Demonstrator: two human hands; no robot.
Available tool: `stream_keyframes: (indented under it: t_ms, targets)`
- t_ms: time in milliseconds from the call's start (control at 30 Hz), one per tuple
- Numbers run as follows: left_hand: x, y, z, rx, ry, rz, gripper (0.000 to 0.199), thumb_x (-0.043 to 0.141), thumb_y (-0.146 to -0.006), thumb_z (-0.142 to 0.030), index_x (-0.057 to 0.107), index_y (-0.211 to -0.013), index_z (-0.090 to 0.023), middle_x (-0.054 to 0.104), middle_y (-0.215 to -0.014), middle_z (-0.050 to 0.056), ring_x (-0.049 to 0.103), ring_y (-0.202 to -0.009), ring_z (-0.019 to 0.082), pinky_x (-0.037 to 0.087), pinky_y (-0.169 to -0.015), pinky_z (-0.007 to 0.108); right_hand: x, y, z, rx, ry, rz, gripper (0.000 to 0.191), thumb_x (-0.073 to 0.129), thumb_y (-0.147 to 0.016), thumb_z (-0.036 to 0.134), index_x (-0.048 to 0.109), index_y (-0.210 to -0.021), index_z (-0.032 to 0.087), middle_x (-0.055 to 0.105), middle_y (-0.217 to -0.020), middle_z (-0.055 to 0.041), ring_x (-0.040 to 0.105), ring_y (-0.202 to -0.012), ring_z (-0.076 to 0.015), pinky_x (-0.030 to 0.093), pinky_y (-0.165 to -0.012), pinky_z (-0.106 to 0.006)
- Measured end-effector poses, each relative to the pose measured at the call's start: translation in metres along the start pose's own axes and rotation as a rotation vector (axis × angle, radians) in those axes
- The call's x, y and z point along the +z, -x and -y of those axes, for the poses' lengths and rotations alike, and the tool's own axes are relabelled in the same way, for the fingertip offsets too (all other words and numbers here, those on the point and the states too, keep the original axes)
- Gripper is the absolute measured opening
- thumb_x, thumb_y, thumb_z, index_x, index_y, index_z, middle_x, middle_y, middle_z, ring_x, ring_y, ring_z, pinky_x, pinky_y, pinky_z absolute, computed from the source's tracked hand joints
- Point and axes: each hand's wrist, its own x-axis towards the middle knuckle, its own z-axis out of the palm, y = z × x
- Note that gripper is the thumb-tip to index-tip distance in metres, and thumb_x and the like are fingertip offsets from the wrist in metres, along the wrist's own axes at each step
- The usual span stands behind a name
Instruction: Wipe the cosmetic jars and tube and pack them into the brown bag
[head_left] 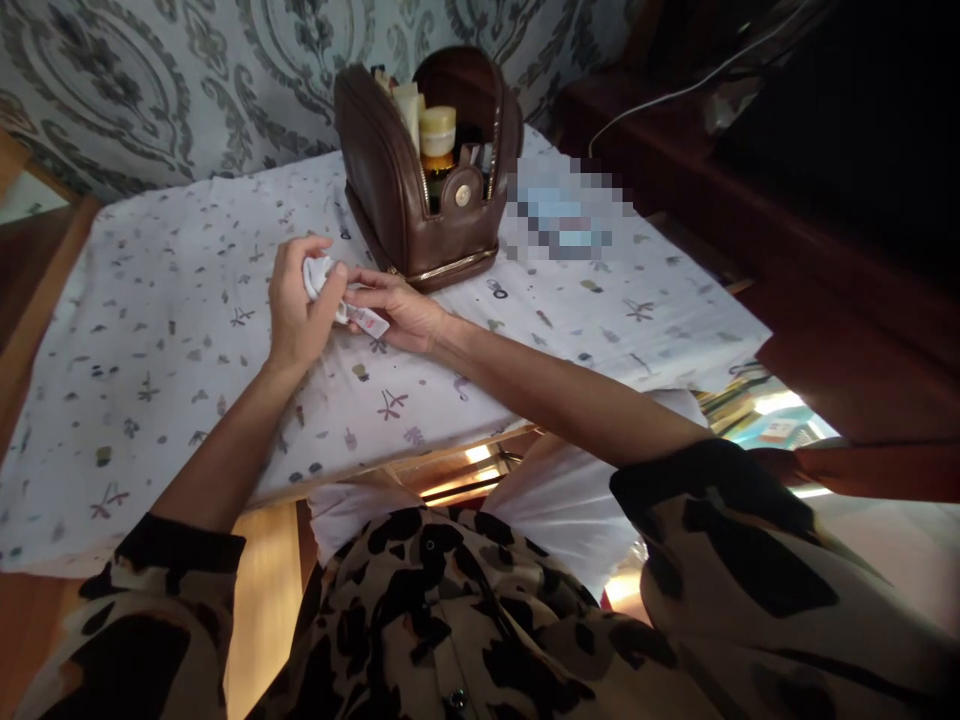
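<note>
Both hands meet above the near side of the table, left of the bag. My left hand [296, 305] is closed around a crumpled white cloth [319, 275], with the thumb pressed on it. Between my hands lies a small white tube [367, 320] with red print, its flat end pointing down and right; the cloth and fingers hide its other end. My right hand [405, 310] has its fingers curled about the tube from the right. Just behind them stands a brown toiletry bag [397, 200], unzipped, with a yellow-lidded jar [438, 130] and a pale tube [407, 110] inside.
The table [187, 370] wears a white patterned cloth. A pixelated light-blue item [562, 215] lies right of the bag. Dark wooden furniture [847, 350] with a white cable [675, 90] borders the right side; a patterned wall [247, 80] stands behind.
</note>
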Motion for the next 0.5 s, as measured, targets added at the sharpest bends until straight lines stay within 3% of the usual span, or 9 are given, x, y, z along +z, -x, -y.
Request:
stream_keyframes:
  t_ms: [133,233,367,500]
  targets:
    - [-0.003,-0.008,0.019,-0.095,0.045,-0.057,0.053,0.055,-0.085,-0.076,0.064,-0.096,-0.025,0.070,-0.088,0.000,0.070,-0.094,0.022,0.054,-0.075,0.042,0.004,0.002,-0.001,-0.004,0.110,-0.012,0.026,0.078,-0.081,0.014,0.061,-0.101,0.019,0.064,-0.074,0.0059,0.058,-0.062,-0.0073,0.046,-0.051,-0.014]
    - [-0.002,-0.013,0.037,-0.184,0.141,-0.069,0.058,0.050,-0.086,-0.079,0.061,-0.096,-0.023,0.069,-0.077,-0.001,0.073,-0.091,0.023,0.053,-0.064,0.038,0.007,0.004,-0.002,-0.007,0.133,-0.008,0.028,0.082,-0.078,0.016,0.062,-0.098,0.019,0.064,-0.073,0.0055,0.056,-0.059,-0.0068,0.041,-0.045,-0.013]
    - [0.001,-0.015,0.059,-0.248,0.214,-0.036,0.061,0.044,-0.085,-0.083,0.060,-0.099,-0.026,0.073,-0.079,0.000,0.075,-0.095,0.025,0.053,-0.058,0.037,0.008,0.005,0.002,0.034,0.063,-0.024,0.026,0.083,-0.079,0.019,0.063,-0.095,0.018,0.068,-0.078,0.0031,0.061,-0.063,-0.0074,0.041,-0.043,-0.012]
    - [0.005,-0.014,0.068,-0.222,0.244,-0.007,0.057,0.042,-0.084,-0.083,0.060,-0.102,-0.032,0.076,-0.086,0.002,0.076,-0.093,0.026,0.057,-0.058,0.040,0.006,0.005,0.006,0.075,-0.014,-0.042,0.017,0.077,-0.085,0.018,0.065,-0.097,0.016,0.071,-0.081,0.0013,0.065,-0.065,-0.0084,0.048,-0.048,-0.014]
